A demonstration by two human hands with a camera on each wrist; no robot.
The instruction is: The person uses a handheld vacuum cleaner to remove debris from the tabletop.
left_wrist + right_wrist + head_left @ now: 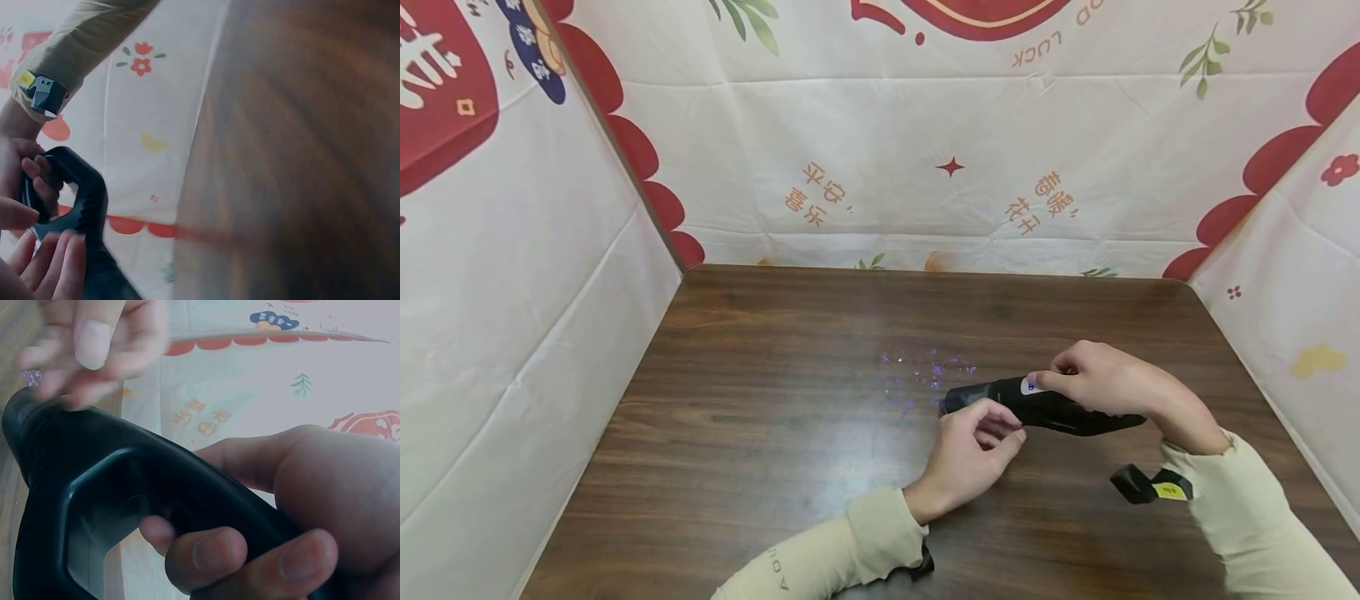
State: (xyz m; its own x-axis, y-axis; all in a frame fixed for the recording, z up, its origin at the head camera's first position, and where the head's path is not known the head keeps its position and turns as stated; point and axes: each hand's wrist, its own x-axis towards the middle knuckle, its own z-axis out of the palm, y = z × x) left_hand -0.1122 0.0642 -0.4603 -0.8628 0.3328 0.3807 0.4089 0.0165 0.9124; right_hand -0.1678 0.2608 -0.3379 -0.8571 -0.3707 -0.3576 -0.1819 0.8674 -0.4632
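Count: one black handled tool (1045,407), two hands, left (970,457) and right (1093,379), one wooden table (760,417).

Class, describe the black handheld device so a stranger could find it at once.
On the dark wooden table, look right of centre, where two hands meet. The right hand grips the black device by its looped handle. It alone bears a small white label and casts purple flecks of light from its front end.
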